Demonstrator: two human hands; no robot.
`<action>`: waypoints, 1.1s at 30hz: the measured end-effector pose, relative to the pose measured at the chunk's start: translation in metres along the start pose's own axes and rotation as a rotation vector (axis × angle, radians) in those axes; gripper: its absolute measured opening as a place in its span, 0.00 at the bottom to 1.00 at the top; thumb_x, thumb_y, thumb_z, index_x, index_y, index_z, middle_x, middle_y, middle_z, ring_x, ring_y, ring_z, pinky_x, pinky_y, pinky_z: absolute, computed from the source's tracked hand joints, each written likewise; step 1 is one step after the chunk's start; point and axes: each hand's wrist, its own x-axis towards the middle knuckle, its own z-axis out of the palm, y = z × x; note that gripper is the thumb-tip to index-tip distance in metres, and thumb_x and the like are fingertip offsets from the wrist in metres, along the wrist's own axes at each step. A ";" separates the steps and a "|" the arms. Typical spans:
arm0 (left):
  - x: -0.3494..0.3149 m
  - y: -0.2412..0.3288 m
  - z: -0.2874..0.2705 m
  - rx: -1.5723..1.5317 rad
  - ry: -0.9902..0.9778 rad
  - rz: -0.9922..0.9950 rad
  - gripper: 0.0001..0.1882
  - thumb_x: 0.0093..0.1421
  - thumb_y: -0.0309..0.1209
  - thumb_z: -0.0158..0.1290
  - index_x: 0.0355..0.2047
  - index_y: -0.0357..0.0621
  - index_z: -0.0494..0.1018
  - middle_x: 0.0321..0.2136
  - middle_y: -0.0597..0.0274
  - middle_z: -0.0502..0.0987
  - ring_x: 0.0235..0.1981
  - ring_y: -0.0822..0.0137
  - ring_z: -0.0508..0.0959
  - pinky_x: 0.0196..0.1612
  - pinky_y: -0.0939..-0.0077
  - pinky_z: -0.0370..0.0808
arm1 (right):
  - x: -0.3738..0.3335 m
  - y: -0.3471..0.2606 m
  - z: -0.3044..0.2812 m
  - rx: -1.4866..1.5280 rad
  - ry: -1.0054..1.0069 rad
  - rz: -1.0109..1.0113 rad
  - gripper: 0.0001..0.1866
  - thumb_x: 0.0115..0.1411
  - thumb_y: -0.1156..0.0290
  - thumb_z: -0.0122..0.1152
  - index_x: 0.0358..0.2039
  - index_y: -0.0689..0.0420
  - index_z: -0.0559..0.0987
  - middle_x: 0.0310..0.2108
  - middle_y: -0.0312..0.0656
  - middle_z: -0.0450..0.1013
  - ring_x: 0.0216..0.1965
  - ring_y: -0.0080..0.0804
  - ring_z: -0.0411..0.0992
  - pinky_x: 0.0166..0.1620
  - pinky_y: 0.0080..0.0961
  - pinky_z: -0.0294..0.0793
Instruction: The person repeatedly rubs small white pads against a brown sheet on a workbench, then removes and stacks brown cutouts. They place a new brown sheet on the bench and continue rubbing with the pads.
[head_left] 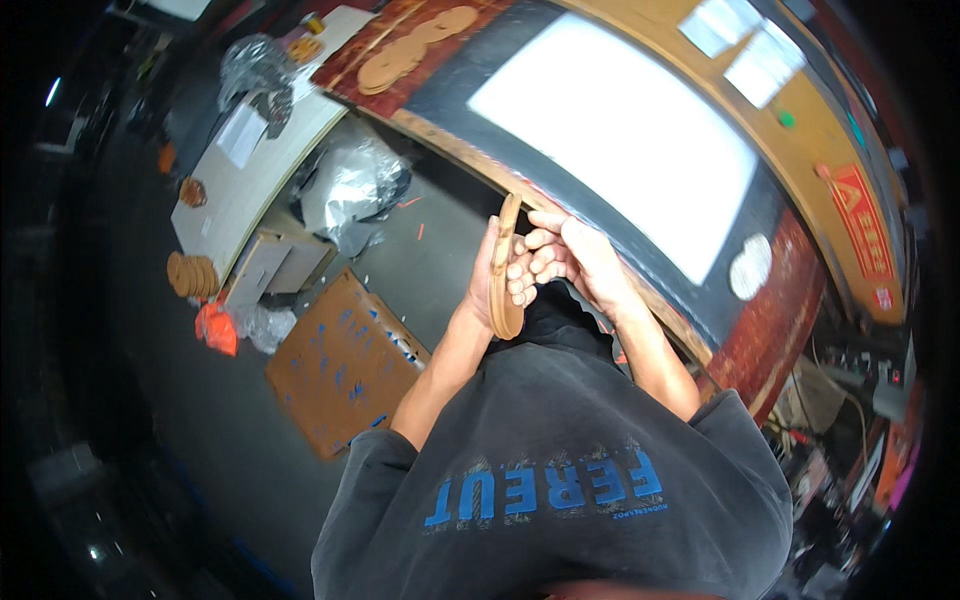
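Note:
Upright in front of my body, a small stack of tan, sole-shaped pieces [506, 285] is seen nearly edge-on, layers showing at its lower end. My left hand [483, 275] is closed around it, palm along its left side. On its right side, my right hand [585, 262] has its fingers curled in close to the stack and to the left fingertips. Whether the right fingers pinch part of the stack or something small is hidden. More tan sole-shaped pieces [392, 65] lie spread on the far left of the red-brown worktable [345, 72].
A bright white panel [620, 130] lies on the table's dark surface, a whitish round piece [750, 267] to its right. A side table [215, 205] stands left, with stacked tan pieces [192, 274] near its end. Below are clear plastic bags [350, 190] and a brown board [340, 365].

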 end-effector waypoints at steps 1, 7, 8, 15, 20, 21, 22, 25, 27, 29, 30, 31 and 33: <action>-0.002 0.005 -0.006 0.047 0.209 0.117 0.35 0.76 0.63 0.37 0.30 0.45 0.76 0.13 0.69 0.73 0.09 0.74 0.75 0.11 0.80 0.77 | 0.014 0.001 0.004 -0.071 0.005 0.019 0.32 0.76 0.57 0.59 0.70 0.67 0.69 0.51 0.43 0.79 0.42 0.26 0.81 0.44 0.24 0.83; 0.015 0.078 -0.015 0.345 0.412 0.127 0.36 0.74 0.68 0.34 0.42 0.48 0.76 0.20 0.68 0.75 0.12 0.78 0.73 0.10 0.87 0.69 | 0.098 -0.009 0.014 -0.246 0.049 0.042 0.27 0.74 0.63 0.63 0.65 0.66 0.72 0.42 0.41 0.80 0.36 0.25 0.80 0.38 0.24 0.83; 0.023 0.091 -0.013 0.390 0.498 0.115 0.37 0.74 0.69 0.34 0.43 0.49 0.76 0.21 0.69 0.75 0.13 0.79 0.73 0.11 0.88 0.67 | 0.115 -0.014 0.012 -0.269 0.073 0.057 0.24 0.73 0.64 0.64 0.63 0.65 0.73 0.41 0.40 0.80 0.36 0.24 0.80 0.38 0.24 0.83; 0.085 0.193 0.005 0.507 0.727 0.017 0.36 0.72 0.71 0.35 0.49 0.56 0.76 0.24 0.75 0.74 0.16 0.81 0.68 0.15 0.85 0.56 | 0.236 -0.050 0.006 -0.187 0.109 0.096 0.10 0.70 0.71 0.68 0.42 0.59 0.75 0.35 0.38 0.78 0.32 0.23 0.79 0.36 0.23 0.84; 0.111 0.242 -0.002 0.444 0.807 -0.009 0.35 0.73 0.70 0.36 0.47 0.54 0.77 0.20 0.76 0.71 0.13 0.81 0.65 0.14 0.85 0.57 | 0.299 -0.062 0.009 -0.240 0.079 0.118 0.09 0.69 0.73 0.68 0.42 0.59 0.75 0.36 0.39 0.78 0.34 0.24 0.79 0.37 0.24 0.84; 0.115 0.250 -0.004 0.414 0.812 -0.016 0.35 0.73 0.70 0.37 0.47 0.54 0.77 0.19 0.76 0.70 0.12 0.80 0.64 0.13 0.85 0.57 | 0.309 -0.063 0.010 -0.258 0.080 0.118 0.09 0.69 0.73 0.68 0.42 0.60 0.75 0.36 0.39 0.78 0.34 0.24 0.79 0.37 0.24 0.84; 0.118 0.257 -0.005 0.404 0.771 -0.020 0.34 0.73 0.69 0.37 0.46 0.53 0.77 0.19 0.76 0.70 0.12 0.80 0.64 0.13 0.85 0.58 | 0.317 -0.063 0.011 -0.265 0.088 0.118 0.09 0.69 0.73 0.68 0.42 0.60 0.75 0.37 0.39 0.78 0.34 0.25 0.80 0.37 0.24 0.84; 0.128 0.281 -0.010 0.363 0.706 -0.044 0.33 0.74 0.68 0.38 0.45 0.52 0.76 0.16 0.76 0.67 0.10 0.79 0.64 0.12 0.85 0.63 | 0.334 -0.065 0.017 -0.283 0.094 0.034 0.10 0.69 0.76 0.67 0.44 0.61 0.74 0.39 0.41 0.78 0.35 0.27 0.81 0.37 0.27 0.86; 0.134 0.295 -0.013 0.344 0.703 -0.081 0.32 0.75 0.65 0.39 0.43 0.50 0.75 0.12 0.78 0.61 0.10 0.78 0.64 0.12 0.84 0.67 | 0.341 -0.067 0.021 -0.205 0.124 0.060 0.10 0.69 0.78 0.66 0.45 0.61 0.72 0.40 0.42 0.77 0.35 0.30 0.82 0.37 0.29 0.87; 0.139 0.310 -0.016 0.299 0.639 -0.126 0.32 0.75 0.65 0.38 0.45 0.50 0.75 0.12 0.77 0.61 0.10 0.77 0.65 0.12 0.84 0.67 | 0.347 -0.070 0.028 -0.176 0.168 0.067 0.10 0.69 0.79 0.65 0.46 0.62 0.71 0.40 0.43 0.77 0.35 0.32 0.83 0.36 0.31 0.89; 0.141 0.318 -0.017 0.280 0.596 -0.148 0.31 0.75 0.65 0.38 0.45 0.50 0.74 0.12 0.76 0.61 0.10 0.77 0.65 0.12 0.83 0.67 | 0.350 -0.071 0.032 -0.185 0.196 0.061 0.10 0.70 0.80 0.64 0.46 0.62 0.71 0.39 0.44 0.77 0.35 0.33 0.83 0.36 0.32 0.89; 0.143 0.326 -0.019 0.255 0.554 -0.176 0.31 0.76 0.64 0.38 0.46 0.50 0.74 0.13 0.75 0.62 0.11 0.77 0.66 0.12 0.83 0.67 | 0.354 -0.073 0.037 -0.198 0.223 0.053 0.10 0.70 0.81 0.63 0.46 0.62 0.70 0.39 0.44 0.77 0.35 0.34 0.83 0.36 0.33 0.90; 0.146 0.341 -0.023 0.206 0.469 -0.221 0.31 0.76 0.64 0.37 0.47 0.50 0.74 0.14 0.73 0.64 0.11 0.76 0.67 0.12 0.83 0.68 | 0.361 -0.075 0.048 -0.198 0.281 0.039 0.09 0.70 0.81 0.62 0.45 0.62 0.70 0.39 0.44 0.76 0.35 0.35 0.84 0.35 0.34 0.90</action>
